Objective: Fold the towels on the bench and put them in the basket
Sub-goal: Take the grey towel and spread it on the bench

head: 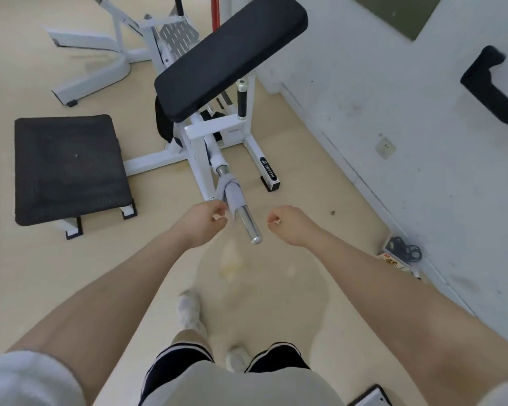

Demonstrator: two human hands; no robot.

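Black padding is covering the worktop point(229, 54), which is slanting across the upper middle of the frame on its white frame point(197, 142). Left of it, a black mesh platform point(68, 168) is sitting on the floor. Your chrome bar point(247, 218) is sticking out toward you at frame centre, and a grey towel point(230, 191) is wrapping around it. Your left hand point(206, 221) is curling its grip just beside the towel's lower end; whether it is pinching cloth, you cannot tell. Your right hand point(288, 224) is hanging in a fist right of the bar, holding nothing.
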